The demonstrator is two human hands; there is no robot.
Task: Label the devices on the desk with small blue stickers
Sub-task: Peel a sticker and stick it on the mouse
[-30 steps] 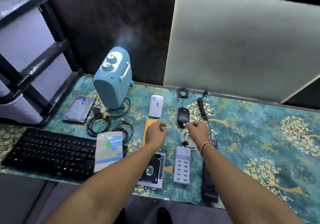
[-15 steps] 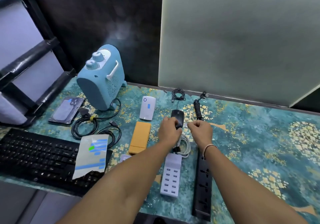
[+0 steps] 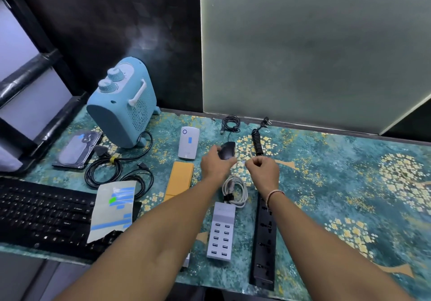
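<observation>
Fingers of my left hand [image 3: 215,164] are now curled round the near end of the mouse [image 3: 226,150], steadying it; half a sec ago they were just arriving on it, and a sec ago both hands hovered short of it. Right hand [image 3: 262,167] sits just beside the mouse w/ fingers pinched tight. Prob. a small blue sticker between them, but it's too tiny to make out for sure. Sticker sheet [image 3: 113,208] lies on the keyboard [image 3: 39,209], well to the left. Power bank [image 3: 189,142] and hard drive [image 3: 77,149] already show blue tabs, so they're done. Mouse is next: w/ it held, I'd press the sticker on its back. Charger [image 3: 221,229], power strip [image 3: 264,242], heater [image 3: 123,104] etc. on the tabletop [image 3: 338,184] look unlabeled.
</observation>
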